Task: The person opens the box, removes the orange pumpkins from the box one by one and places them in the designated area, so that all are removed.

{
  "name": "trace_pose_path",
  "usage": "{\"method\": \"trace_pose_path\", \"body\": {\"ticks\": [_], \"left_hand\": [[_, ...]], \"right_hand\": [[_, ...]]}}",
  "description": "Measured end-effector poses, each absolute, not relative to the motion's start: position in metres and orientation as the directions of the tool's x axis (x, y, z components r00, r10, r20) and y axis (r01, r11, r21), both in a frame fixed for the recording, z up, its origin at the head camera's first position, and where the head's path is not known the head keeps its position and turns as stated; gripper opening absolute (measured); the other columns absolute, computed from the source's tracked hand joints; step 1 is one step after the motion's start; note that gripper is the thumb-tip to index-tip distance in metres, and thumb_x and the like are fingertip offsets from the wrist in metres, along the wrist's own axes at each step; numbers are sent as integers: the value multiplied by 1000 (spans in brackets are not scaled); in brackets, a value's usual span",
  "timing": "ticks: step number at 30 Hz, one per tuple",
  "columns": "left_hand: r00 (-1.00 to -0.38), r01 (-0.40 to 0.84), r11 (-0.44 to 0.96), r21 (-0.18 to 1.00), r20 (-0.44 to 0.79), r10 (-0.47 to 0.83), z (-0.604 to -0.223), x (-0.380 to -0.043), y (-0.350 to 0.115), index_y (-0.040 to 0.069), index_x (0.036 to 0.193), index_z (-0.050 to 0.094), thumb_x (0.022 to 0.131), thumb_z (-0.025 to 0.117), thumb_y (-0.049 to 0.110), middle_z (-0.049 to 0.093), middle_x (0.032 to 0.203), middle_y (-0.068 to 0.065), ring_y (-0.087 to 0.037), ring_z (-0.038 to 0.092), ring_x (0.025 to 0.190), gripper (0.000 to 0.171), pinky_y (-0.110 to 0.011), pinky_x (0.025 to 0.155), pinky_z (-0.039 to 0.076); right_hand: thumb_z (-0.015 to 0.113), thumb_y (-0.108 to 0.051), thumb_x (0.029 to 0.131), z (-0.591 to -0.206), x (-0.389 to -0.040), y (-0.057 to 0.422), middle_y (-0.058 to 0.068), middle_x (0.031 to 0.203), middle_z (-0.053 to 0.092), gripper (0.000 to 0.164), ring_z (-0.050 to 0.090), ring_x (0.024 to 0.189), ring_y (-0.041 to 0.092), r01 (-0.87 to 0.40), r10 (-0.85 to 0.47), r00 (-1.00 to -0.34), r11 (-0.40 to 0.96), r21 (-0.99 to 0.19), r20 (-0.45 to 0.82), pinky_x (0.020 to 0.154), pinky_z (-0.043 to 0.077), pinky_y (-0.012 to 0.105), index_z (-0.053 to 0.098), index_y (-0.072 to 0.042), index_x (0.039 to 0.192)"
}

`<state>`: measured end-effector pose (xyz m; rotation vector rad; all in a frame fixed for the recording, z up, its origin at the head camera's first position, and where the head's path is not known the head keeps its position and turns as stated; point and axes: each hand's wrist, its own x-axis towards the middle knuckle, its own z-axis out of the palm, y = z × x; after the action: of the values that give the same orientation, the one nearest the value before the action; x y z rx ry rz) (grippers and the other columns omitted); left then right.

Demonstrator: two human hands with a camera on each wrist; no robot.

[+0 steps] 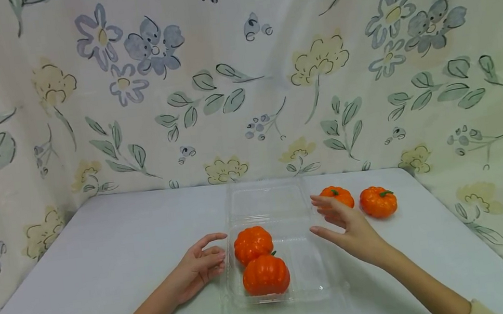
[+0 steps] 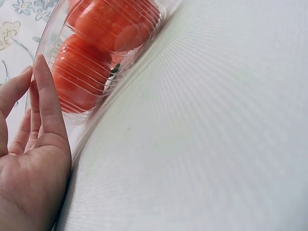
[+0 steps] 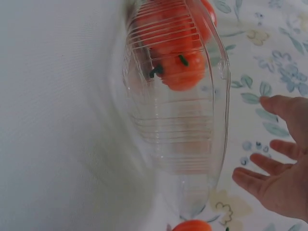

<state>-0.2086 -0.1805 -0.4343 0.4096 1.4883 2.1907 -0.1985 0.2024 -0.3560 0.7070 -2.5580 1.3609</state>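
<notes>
A clear plastic clamshell box [image 1: 304, 263] lies with its lid [image 1: 264, 202] folded back away from me. Two orange toy pumpkins sit in its left half, a farther one [image 1: 252, 243] and a nearer one [image 1: 266, 276]. By the box's left wall is my left hand [image 1: 201, 267], fingers loosely bent and holding nothing. In the left wrist view its fingertips are close to the box's edge; whether they touch it I cannot tell. Off the box's right side, my right hand [image 1: 354, 231] is spread with nothing in it, its fingers partly covering a third pumpkin [image 1: 341, 197] in the head view.
Farther right on the white table [image 1: 147, 227] stands one more orange pumpkin [image 1: 378, 202] with a green stem. A floral curtain [image 1: 206, 94] hangs along the table's back edge and sides.
</notes>
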Motion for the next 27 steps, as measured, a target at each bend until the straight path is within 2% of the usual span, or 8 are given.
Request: {"method": "trace_pose_path", "body": {"ticks": [16,27], "left_hand": [[-850,-213,-312,926,-18,526,-436,-208,-182,16,140,49,106,58,2,66,101,3,-8,69,85,38,-21,84,61],[-851,-208,-301,931,-21,525,-439,-210,-181,20,139,50,107,58,1,66,99,4,-7,69,84,38,-21,84,61]], "right_hand": [[81,-16,94,-361,-207,177,19,147,60,62,61,131,46,-476,-398,-864,442,-760,310,106,54,49,54,-5,149],[76,-20,99,-362,-214,162,23,147,59,56,62,129,48,-462,-469,-848,423,-779,248,105,55,55,54,-5,148]]}}
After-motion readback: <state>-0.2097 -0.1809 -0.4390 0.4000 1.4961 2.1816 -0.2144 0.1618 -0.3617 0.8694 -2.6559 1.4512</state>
